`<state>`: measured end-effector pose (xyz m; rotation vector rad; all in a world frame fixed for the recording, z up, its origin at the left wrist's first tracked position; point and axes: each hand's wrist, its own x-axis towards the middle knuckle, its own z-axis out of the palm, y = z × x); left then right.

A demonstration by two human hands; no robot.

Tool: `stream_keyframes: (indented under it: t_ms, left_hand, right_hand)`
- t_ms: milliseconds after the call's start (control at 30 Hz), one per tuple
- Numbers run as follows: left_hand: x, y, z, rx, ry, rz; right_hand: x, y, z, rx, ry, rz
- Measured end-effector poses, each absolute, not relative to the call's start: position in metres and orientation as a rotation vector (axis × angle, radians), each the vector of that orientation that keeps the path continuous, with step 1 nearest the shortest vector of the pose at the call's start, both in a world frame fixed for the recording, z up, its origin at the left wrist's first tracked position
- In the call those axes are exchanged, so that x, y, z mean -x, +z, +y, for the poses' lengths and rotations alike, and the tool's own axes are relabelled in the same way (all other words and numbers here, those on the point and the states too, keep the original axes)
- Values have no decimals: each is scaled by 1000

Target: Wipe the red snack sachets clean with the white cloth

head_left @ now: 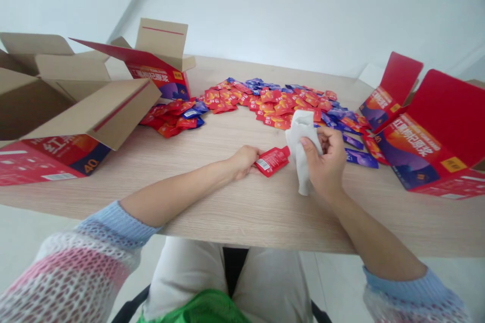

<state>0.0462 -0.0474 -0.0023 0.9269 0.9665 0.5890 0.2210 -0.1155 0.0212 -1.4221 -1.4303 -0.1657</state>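
Head view: a red sachet [272, 160] is seen on the wood-grain tabletop [235, 222], its long axis slanted up toward the white tissue [301, 153] clamped by the right hand [325, 161], its lower end just beside the nearer left hand [244, 161], fingers held together

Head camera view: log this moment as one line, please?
left hand: beside red sachet | right hand: holding white tissue

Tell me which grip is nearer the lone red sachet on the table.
Left. The left grip rests on the table right at the lower end of the red sachet; the right grip is farther off, past its other end, holding a white tissue.
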Motion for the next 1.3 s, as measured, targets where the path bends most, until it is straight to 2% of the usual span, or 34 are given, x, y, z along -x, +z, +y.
stream_keyframes:
  t_ms: [200,467,733,900,1100,1300]
  left_hand:
    - [-48,-4,-46,-938,600,1010]
    - [-44,2,-46,-961,562,961]
    - [-45,0,-49,-952,545,957]
    - [-45,3,-50,-931,529,951]
    - [-38,2,-46,-923,462,914]
    - [-34,-2,-40,-886,421,861]
  right_hand:
    - [-211,3,-120,1355,-240,-1637]
    - [-196,-11,-108,1480,94,-2119]
    - [-214,-9,-94,1732,76,-2006]
    - [-232,-17,-74,1916,-106,-1944]
    - [-261,-18,-60,1699,-200,-1711]
    - [-263,5,-78,1399,-180,-1616]
